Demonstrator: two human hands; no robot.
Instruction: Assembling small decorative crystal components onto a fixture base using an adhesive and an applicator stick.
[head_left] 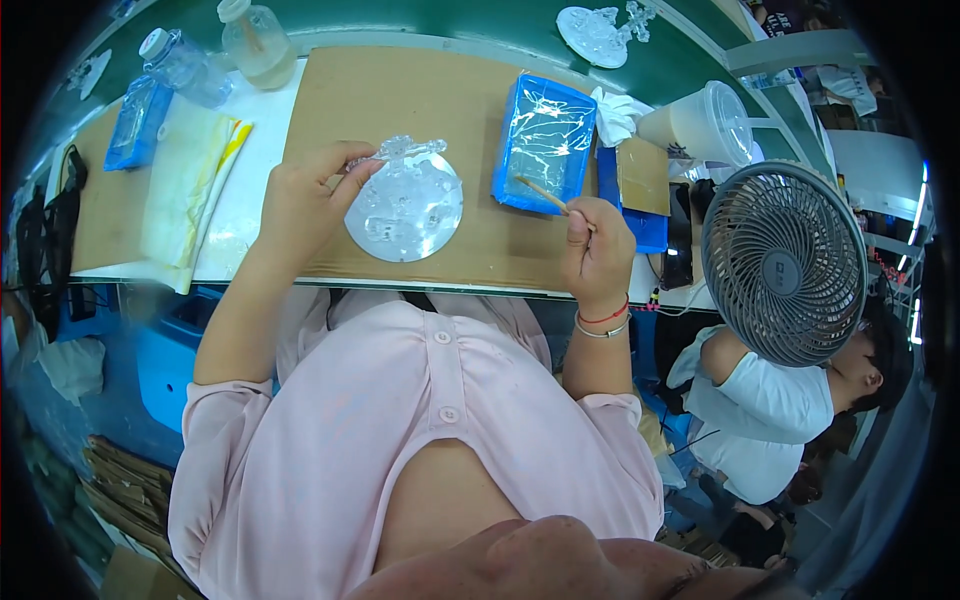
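My left hand pinches a small clear piece by its left end, over the far edge of a round clear disc. That disc lies on the brown cardboard and carries several small transparent bits on its surface. A thin wooden stick is gripped in my right hand, between thumb and fingers. Its tip points up and left, over the near edge of a blue block wrapped in shiny clear film. Whether the clear piece touches the disc, I cannot tell.
Two bottles stand at the back left, near a folded yellow-white packet. To the right are a lidded plastic tub, crumpled tissue and a black fan. Another clear disc lies far back. A person in white sits at right.
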